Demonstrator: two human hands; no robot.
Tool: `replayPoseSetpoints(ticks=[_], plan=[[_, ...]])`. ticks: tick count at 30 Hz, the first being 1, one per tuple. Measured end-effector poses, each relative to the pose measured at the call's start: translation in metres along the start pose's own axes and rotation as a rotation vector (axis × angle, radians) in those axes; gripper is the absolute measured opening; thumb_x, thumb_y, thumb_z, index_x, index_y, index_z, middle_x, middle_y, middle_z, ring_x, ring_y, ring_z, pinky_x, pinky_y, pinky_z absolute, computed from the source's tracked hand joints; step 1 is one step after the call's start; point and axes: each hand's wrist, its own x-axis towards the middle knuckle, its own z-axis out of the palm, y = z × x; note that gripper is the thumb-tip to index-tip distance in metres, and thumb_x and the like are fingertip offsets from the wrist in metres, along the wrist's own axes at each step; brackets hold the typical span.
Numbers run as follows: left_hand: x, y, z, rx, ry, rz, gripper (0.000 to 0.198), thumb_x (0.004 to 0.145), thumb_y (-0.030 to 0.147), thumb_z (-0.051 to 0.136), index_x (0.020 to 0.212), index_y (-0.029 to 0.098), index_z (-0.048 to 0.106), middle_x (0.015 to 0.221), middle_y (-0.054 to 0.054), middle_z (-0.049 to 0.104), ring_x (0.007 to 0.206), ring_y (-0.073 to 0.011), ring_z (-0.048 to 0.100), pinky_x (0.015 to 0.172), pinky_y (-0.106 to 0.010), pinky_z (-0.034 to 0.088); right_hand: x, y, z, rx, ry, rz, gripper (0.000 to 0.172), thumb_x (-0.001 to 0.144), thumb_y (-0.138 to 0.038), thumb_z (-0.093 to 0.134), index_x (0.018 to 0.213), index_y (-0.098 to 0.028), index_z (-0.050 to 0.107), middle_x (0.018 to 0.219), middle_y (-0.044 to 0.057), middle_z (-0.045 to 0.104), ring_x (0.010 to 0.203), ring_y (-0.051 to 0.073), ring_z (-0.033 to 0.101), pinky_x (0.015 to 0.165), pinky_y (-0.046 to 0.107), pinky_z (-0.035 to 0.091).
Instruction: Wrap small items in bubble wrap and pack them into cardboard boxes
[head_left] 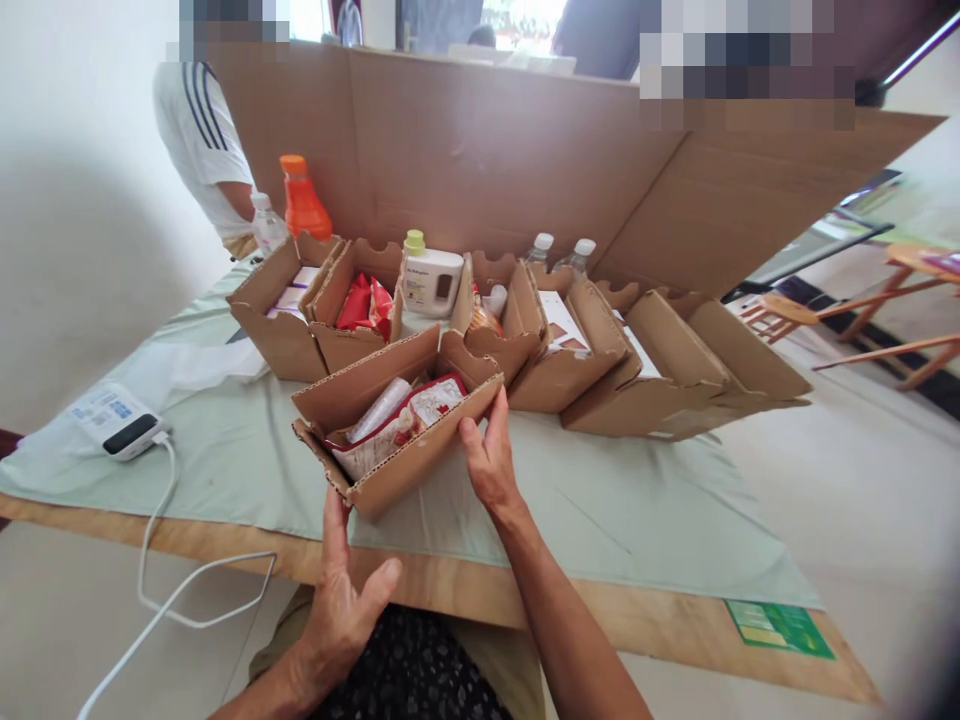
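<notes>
In front of me is an open cardboard box [420,465], turned at an angle. Inside it lie a red-edged printed packet [390,440] and a clear plastic roll-like item [380,408]. My left hand [341,600] supports the box's near left corner, its fingertips partly hidden there and its thumb spread away. At the opposite end, my right hand [491,460] grips the box with thumb and fingers. Whether the box's underside touches the table cannot be made out.
Behind stand several similar cardboard boxes [277,345], a white jug [433,283], an orange bottle [304,200] and clear bottles [577,258] before a tall cardboard panel [480,150]. A white device [135,437] with a cable lies left on the cloth [600,500]. Another person [199,140] is behind.
</notes>
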Motion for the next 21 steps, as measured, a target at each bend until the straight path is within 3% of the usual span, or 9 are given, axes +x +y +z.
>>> replayPoseSetpoints(ticks=[3,6,11,14,21], plan=[[-0.005,0.0,0.002,-0.032,0.045,-0.063,0.095,0.095,0.044,0.064,0.165,0.032,0.002,0.174,-0.008,0.016,0.162,-0.0329,0.014,0.133,-0.057,0.012,-0.004,0.006,0.013,-0.076,0.056,-0.006,0.085,0.101,-0.065,0.039,0.166,-0.02,0.009,0.173,0.017,0.017,0.16,0.029,0.018,0.129,0.058,0.017],[-0.009,0.005,0.005,-0.057,0.032,-0.044,0.094,0.096,0.043,0.062,0.165,0.034,0.0,0.175,-0.007,0.012,0.162,-0.0334,0.014,0.133,-0.058,0.013,-0.004,0.007,0.024,-0.114,0.065,-0.021,0.081,0.103,-0.063,0.032,0.167,-0.021,0.005,0.173,0.015,0.016,0.161,0.027,0.016,0.13,0.057,0.017],[-0.008,0.014,0.014,-0.075,-0.004,0.026,0.091,0.097,0.036,0.059,0.166,0.037,0.0,0.177,-0.004,0.0,0.161,-0.0356,0.019,0.132,-0.058,0.021,0.017,0.001,0.04,-0.1,0.024,-0.094,0.078,0.104,-0.065,0.026,0.165,-0.018,0.019,0.171,0.016,0.023,0.16,0.025,0.019,0.132,0.053,0.015],[-0.007,0.017,0.02,-0.07,-0.019,0.112,0.088,0.097,0.032,0.058,0.166,0.038,0.003,0.177,-0.002,-0.002,0.162,-0.0345,0.01,0.13,-0.056,0.028,0.025,-0.001,0.046,-0.059,0.026,-0.119,0.076,0.104,-0.065,0.022,0.164,-0.017,0.026,0.17,0.015,0.028,0.16,0.024,0.023,0.132,0.052,0.017],[-0.006,0.019,0.027,0.028,-0.083,0.173,0.09,0.094,0.025,0.059,0.166,0.036,0.007,0.177,-0.002,-0.001,0.163,-0.0342,0.003,0.131,-0.057,0.024,0.037,0.003,0.043,0.05,0.015,-0.123,0.079,0.101,-0.072,0.025,0.162,-0.022,0.034,0.168,0.011,0.034,0.158,0.025,0.028,0.132,0.05,0.019]])
